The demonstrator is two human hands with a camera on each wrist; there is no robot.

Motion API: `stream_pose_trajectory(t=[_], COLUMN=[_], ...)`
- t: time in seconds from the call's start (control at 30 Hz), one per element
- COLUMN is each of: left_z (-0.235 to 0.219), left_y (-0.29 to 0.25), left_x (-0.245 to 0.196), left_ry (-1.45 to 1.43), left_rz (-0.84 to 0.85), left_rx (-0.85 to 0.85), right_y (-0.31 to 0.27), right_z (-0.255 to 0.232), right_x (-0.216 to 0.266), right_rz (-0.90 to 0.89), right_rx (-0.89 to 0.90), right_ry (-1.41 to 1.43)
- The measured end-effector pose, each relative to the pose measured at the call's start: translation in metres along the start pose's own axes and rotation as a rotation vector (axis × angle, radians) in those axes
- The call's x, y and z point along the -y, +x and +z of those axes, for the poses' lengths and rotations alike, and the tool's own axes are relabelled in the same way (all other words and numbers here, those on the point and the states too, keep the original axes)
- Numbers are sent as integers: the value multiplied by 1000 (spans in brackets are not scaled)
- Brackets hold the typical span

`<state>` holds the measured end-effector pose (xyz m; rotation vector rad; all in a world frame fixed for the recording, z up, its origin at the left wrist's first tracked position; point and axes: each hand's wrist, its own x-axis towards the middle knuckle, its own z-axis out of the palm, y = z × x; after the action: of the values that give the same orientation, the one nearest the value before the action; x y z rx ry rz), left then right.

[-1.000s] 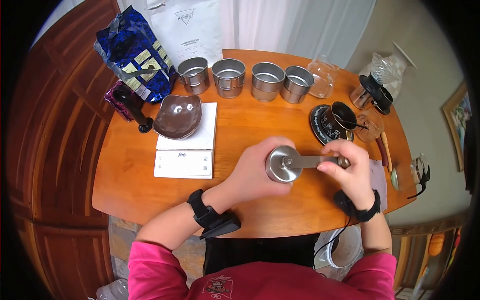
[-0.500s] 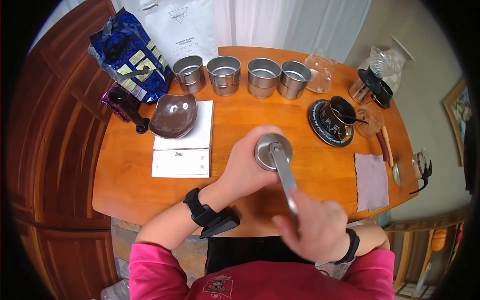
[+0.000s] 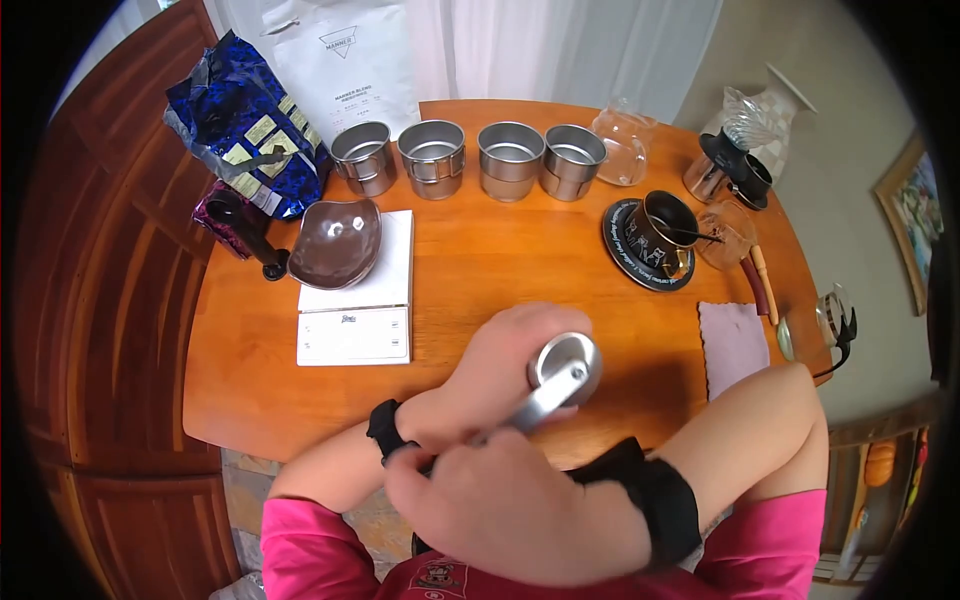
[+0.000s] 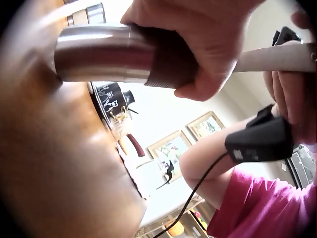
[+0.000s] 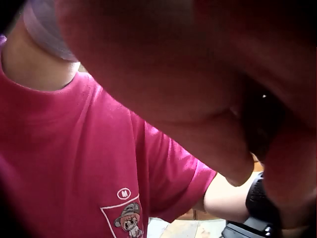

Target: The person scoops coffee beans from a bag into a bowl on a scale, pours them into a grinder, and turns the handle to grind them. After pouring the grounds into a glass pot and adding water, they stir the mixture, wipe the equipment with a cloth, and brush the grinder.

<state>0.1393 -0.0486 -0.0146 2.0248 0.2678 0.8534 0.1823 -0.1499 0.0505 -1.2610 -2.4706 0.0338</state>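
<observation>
A metal hand coffee grinder [image 3: 562,356] is held by my left hand [image 3: 495,365], fingers wrapped round its body. In the left wrist view its steel lower part [image 4: 99,54] and dark grip band [image 4: 171,59] show, with the base close over the table. The crank arm [image 3: 548,398] points toward my lower left. At its outer end is my right hand [image 3: 530,505], fingers curled round the knob, which is hidden. That hand is near the left wrist and blurred; the right wrist view is mostly dark fingers and shirt.
A brown bowl [image 3: 336,243] sits on a white scale [image 3: 352,340] at left. Behind stand several steel cups [image 3: 430,165] and coffee bags [image 3: 250,130]. Right of the hands are a black cup [image 3: 658,230] on its saucer, a pink cloth [image 3: 732,345] and a dripper set [image 3: 722,160].
My right hand has swung the crank clockwise from the right, through the near side, to the lower left. My left hand still holds the grinder; the cloth came into view.
</observation>
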Motion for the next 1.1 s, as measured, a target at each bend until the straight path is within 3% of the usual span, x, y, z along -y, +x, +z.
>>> stream_pose_trajectory(t=[0.03,0.07,0.13,0.17,0.2,0.27,0.3,0.33,0.4,0.53,0.57,0.67,0.87,1.1], left_z=[0,1,3,2,13,35,30,19,0,-3,-4,-2,-8,-7], left_y=[0,-5,-17,-19,-25,-35,-30,-17,3,6,6,5,8,9], left_x=[2,-7,-33,0,31,72,60,33,-6,-2,-3,-3,5,4], left_ry=[-34,-35,-311,381,386,-1558,-1560,-1037,14,-134,-138,-101,-303,-170], left_rz=[12,13,-268,19,16,-153,-156,-90,38,-198,-241,-212,-391,-233], left_rx=[-55,-56,-111,-39,-40,-26,-29,-45,-66,24,41,27,-103,-25], right_y=[12,18,34,41,46,55,60,65,71,68,63,46,0,-43], right_z=[2,-3,-18,-21,-24,-27,-28,-29,-37,-63,-65,-70,-60,-46], right_x=[-11,-20,-34,-43,-52,-70,-79,-88,-116,-146,-152,-168,-198,-183], right_rz=[-120,-121,-176,-184,-196,-205,-195,-185,-83,219,217,319,463,437], right_rx=[-88,-87,39,39,17,-6,-56,-107,-22,233,236,270,166,-117], right_ry=[-126,-127,-107,-107,5,120,82,43,-208,-66,-64,30,256,251])
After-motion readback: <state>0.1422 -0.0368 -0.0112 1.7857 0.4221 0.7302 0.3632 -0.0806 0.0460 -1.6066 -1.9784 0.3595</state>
